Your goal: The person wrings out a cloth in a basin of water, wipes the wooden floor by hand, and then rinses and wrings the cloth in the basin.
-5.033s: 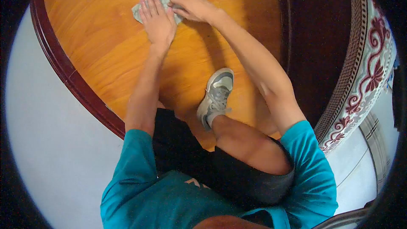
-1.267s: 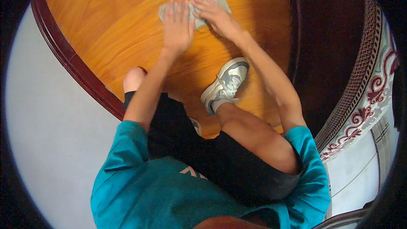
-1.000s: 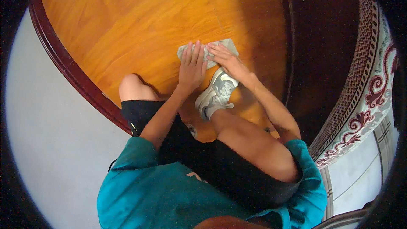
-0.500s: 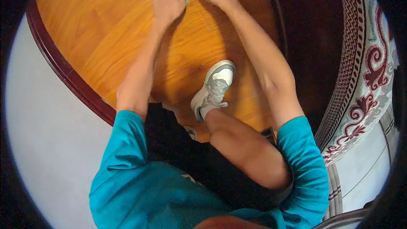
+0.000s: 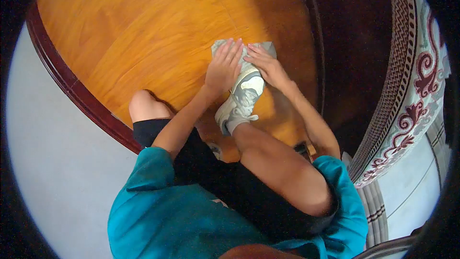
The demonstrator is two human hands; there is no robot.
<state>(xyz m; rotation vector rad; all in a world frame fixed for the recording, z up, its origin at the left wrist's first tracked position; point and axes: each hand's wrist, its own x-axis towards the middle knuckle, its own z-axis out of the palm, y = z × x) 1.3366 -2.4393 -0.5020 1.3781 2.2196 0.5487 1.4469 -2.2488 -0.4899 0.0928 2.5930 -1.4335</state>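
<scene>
A pale grey cloth [image 5: 270,48] lies on the orange-brown wooden surface [image 5: 158,43], just beyond the toe of a white and grey sneaker [image 5: 248,91]. My left hand [image 5: 224,68] rests on the left part of the cloth, fingers stretched out and side by side. On the cloth's right part, my right hand [image 5: 270,68] presses down with its fingers extended and its tips close to the left hand's. Both hands cover much of the cloth, and only its far edge and corners show around them. The sneaker's toe sits between the two wrists.
A dark red raised rim [image 5: 72,84] curves along the left edge of the wood. To the right are a dark brown panel [image 5: 354,38] and a patterned fabric [image 5: 407,129] with burgundy scrolls. My bare knee [image 5: 146,105] rests on the wood.
Both hands have come back toward my body with the cloth, from the far edge of view to the shoe's toe. The cloth looks more spread out, and my left knee now shows.
</scene>
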